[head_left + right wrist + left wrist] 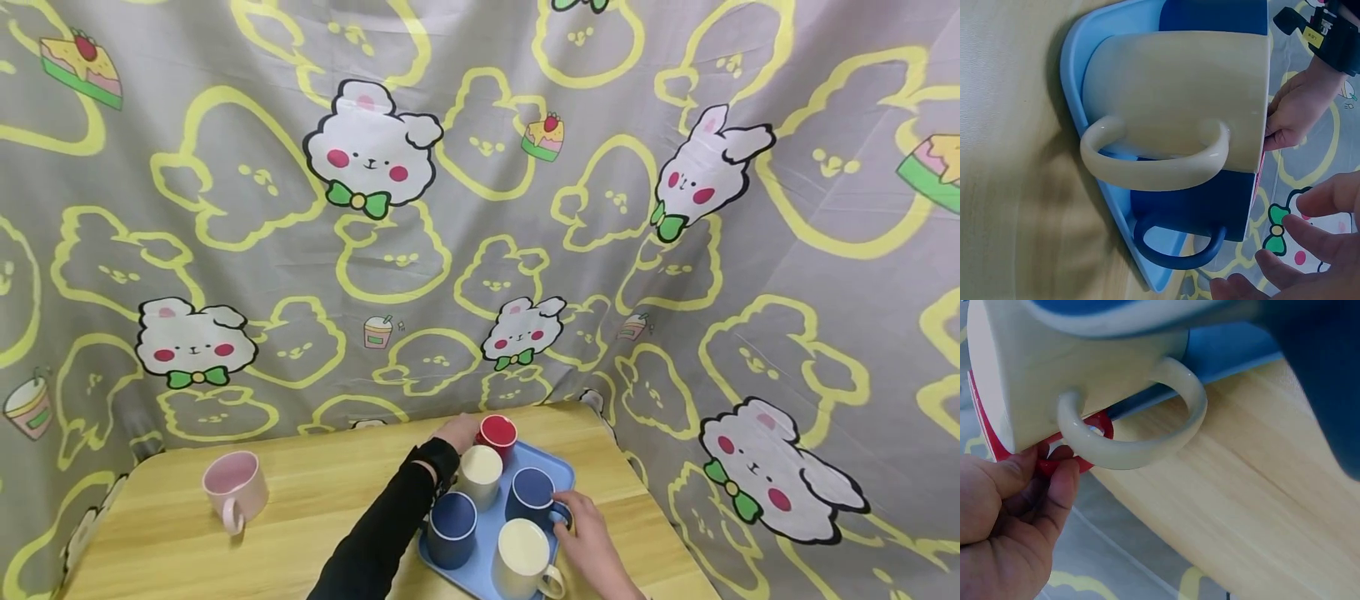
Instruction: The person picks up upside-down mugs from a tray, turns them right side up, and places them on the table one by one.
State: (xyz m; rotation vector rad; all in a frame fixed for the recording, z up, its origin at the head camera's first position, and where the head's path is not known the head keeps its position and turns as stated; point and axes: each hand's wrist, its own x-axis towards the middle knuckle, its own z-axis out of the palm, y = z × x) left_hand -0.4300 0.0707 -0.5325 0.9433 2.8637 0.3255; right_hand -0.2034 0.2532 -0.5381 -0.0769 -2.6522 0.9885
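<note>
At the tray's back, my left hand point(457, 430) pinches the handle of the red mug point(498, 433) between thumb and fingers. In the left wrist view the back cream mug point(1110, 375) partly hides that red mug point(990, 428). My right hand point(588, 542) is beside the handle of the right blue mug point(531, 493). Its fingers point(1313, 237) are spread and relaxed in the right wrist view, holding nothing. A front cream mug point(522, 560) and a left blue mug point(452, 537) also stand upright on the light blue tray point(561, 468).
A pink mug point(238, 492) stands apart on the left of the wooden table point(315, 500). Behind and to the right hangs a grey patterned curtain point(465, 250). My left forearm point(375, 529) reaches past the left blue mug.
</note>
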